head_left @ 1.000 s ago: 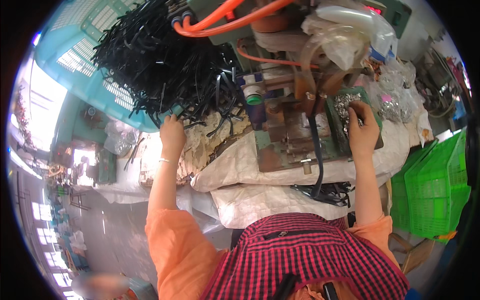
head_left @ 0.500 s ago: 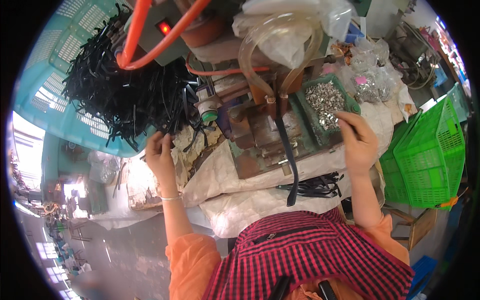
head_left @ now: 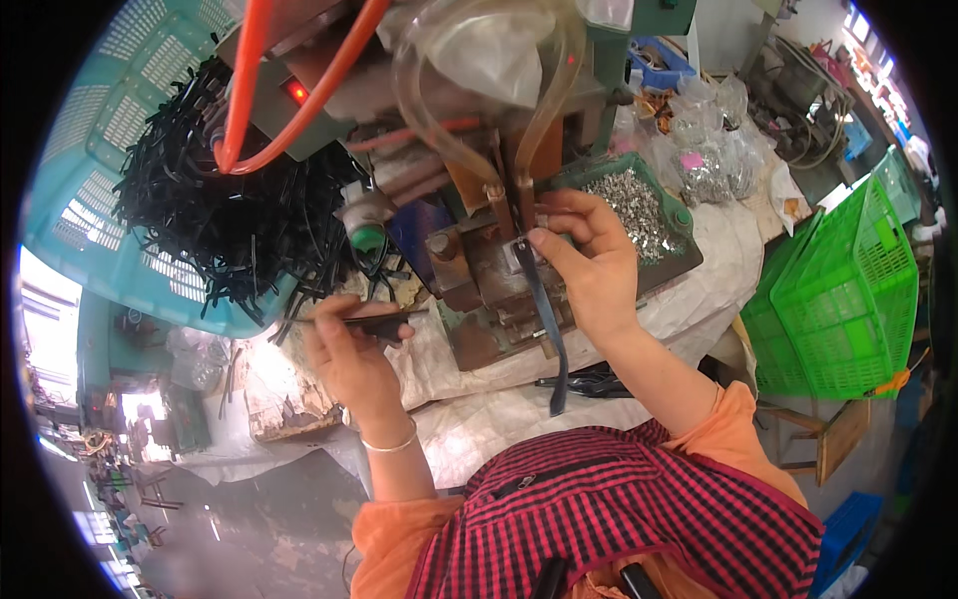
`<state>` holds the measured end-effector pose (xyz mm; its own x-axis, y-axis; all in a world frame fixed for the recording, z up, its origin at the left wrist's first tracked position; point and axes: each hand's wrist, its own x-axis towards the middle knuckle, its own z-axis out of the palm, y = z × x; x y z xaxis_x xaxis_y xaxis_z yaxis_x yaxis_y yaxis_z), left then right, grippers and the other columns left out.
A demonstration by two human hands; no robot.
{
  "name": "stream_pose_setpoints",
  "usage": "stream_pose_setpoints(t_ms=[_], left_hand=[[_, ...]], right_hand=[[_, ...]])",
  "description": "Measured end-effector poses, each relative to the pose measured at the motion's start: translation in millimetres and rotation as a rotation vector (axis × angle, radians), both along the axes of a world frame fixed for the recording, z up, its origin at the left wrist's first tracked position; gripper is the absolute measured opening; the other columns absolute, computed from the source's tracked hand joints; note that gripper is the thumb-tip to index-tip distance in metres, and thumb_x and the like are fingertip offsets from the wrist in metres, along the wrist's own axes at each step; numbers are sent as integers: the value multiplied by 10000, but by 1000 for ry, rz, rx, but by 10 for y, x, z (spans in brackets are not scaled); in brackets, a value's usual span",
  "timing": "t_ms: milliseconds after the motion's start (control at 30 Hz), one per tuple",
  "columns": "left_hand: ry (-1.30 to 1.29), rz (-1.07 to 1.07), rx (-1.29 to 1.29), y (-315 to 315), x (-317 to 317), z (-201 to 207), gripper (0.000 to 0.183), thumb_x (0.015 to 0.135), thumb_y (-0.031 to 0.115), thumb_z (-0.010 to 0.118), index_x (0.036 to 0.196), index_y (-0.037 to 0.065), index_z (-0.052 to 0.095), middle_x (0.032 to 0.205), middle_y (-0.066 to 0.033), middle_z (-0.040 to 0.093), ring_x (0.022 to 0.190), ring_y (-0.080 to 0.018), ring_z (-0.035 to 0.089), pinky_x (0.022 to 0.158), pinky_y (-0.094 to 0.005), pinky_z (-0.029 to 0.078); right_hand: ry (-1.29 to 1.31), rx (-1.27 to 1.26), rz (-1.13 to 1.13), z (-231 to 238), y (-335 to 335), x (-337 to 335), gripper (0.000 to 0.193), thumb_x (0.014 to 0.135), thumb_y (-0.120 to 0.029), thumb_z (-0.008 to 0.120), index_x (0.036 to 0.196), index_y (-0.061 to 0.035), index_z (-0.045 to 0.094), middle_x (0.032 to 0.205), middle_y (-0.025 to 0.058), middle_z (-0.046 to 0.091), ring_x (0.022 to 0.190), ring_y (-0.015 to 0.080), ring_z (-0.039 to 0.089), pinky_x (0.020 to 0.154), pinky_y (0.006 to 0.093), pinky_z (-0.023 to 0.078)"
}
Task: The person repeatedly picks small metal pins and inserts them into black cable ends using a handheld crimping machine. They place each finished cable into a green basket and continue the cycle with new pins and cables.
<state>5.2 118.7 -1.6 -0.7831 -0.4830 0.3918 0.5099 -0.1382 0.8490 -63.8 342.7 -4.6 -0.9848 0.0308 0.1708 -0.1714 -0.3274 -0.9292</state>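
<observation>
A black glasses temple (head_left: 544, 324) lies in the metal fixture (head_left: 469, 262) of a bench machine, its bent end hanging toward me. My right hand (head_left: 599, 270) is closed in a pinch at the temple's upper end, beside the copper-coloured prongs (head_left: 502, 208); whatever its fingertips hold is hidden. To the left of the fixture, my left hand (head_left: 354, 354) grips another dark temple (head_left: 381, 323), held roughly level. Small shiny metal pieces (head_left: 639, 215) fill a green tray behind my right hand.
A turquoise basket (head_left: 75, 225) heaped with black temples (head_left: 220, 190) stands at left. Orange tubing (head_left: 239, 110) hangs over it. Several temples (head_left: 599, 381) lie on the cloth in front of the machine. Green crates (head_left: 838, 299) stand at right, bagged parts (head_left: 714, 150) behind.
My right hand has moved left from the tray of metal pieces to the temple in the fixture. My left hand has come away from the basket's edge with a temple in it.
</observation>
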Motion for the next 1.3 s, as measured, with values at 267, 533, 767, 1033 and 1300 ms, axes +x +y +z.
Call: stream_pose_setpoints(t_ms=[267,533,767,1033,1300], left_hand=[[214,109,-383,430,-219,734,120,888,-91,716,988,-54,661,1006,-185,705,809,-235,724,691,-275,586],[585,80,-1253,770,-231,226,197,749,61,811,932,78,740,980,-105,746,612,-155,627,511,-271,470],[656,89,-1278,739,-300,92,247,742,80,877,924,105,712,978,-83,753,494,-122,541,432,-264,374],[404,68,-1107,808,-14,32,273,746,72,829,1006,85,746,1113,-117,754,604,-171,626,519,-272,465],[-15,866,-980,-409,132,145,177,830,-110,703,971,-2,717,1003,-93,744,906,-247,691,852,-352,541]], right_hand=[[-89,-115,135,368,34,260,440,940,7,637,1368,38,540,1245,126,679,1173,166,639,1036,314,477],[277,1422,-557,-575,1059,-187,238,788,-115,783,1005,-31,735,1260,246,639,1316,447,524,1054,511,464],[320,1151,-579,-757,1178,-481,128,815,-150,767,896,-59,726,1070,142,719,1094,358,652,943,451,507],[248,1054,-565,-683,1109,-486,102,889,-123,715,951,-43,703,901,122,714,817,274,685,772,370,532],[168,816,-470,-709,1199,-293,198,902,-27,687,1094,-19,732,992,89,748,922,179,693,861,302,524]])
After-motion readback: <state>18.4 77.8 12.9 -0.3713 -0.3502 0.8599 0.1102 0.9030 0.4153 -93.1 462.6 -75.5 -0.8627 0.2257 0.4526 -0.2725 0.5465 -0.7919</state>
